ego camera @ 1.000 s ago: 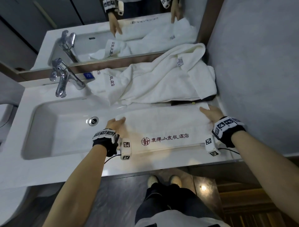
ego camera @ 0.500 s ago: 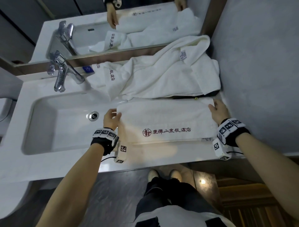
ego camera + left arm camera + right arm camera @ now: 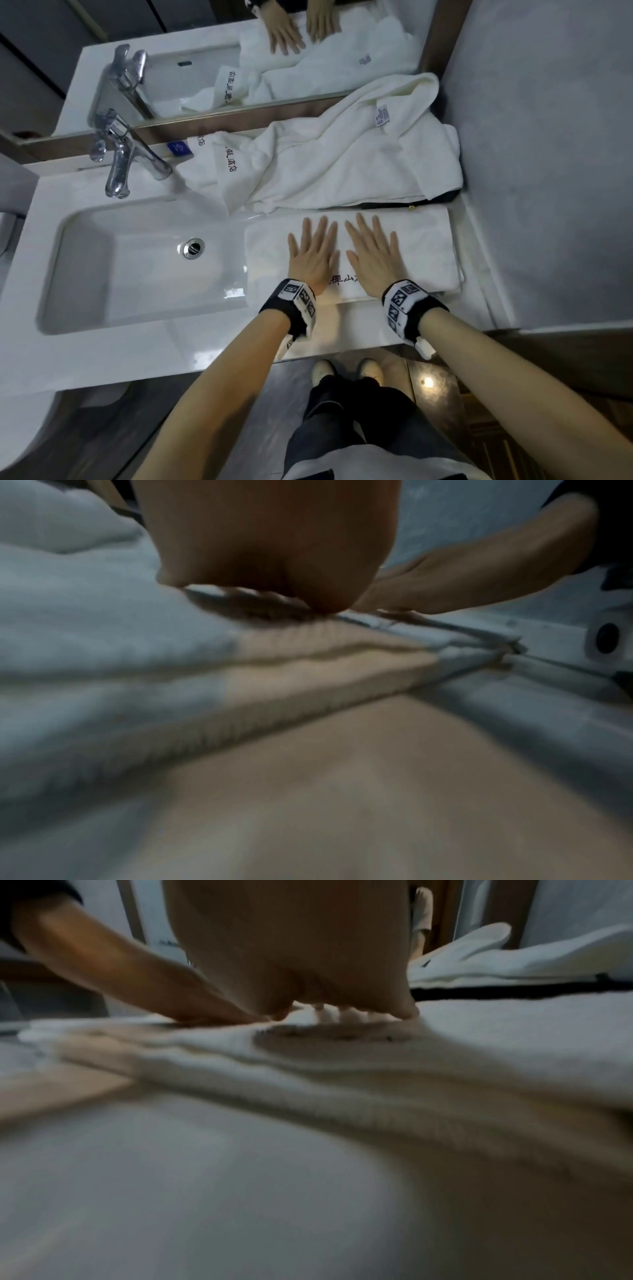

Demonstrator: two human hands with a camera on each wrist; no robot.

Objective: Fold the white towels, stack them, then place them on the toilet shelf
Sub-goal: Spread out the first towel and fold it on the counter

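Note:
A folded white towel (image 3: 421, 246) with red lettering lies on the counter to the right of the basin. My left hand (image 3: 313, 251) and my right hand (image 3: 371, 255) lie flat on its middle, side by side, fingers straight and spread. Behind it a second white towel (image 3: 342, 164) sits crumpled against the mirror. In the left wrist view the left palm (image 3: 270, 545) presses on the towel's layered edge (image 3: 308, 674), with the right hand (image 3: 462, 580) beside it. The right wrist view shows the right palm (image 3: 291, 942) on the towel (image 3: 514, 1056).
A white basin (image 3: 137, 260) with a drain (image 3: 193, 247) fills the left of the counter, with a chrome tap (image 3: 120, 154) behind it. A mirror (image 3: 205, 51) runs along the back. A grey wall (image 3: 548, 154) closes the right side. A dark strip (image 3: 442, 198) shows under the crumpled towel.
Both hands have left the ends of the folded towel and come together onto its middle, palms down. The camera has drawn closer to the counter.

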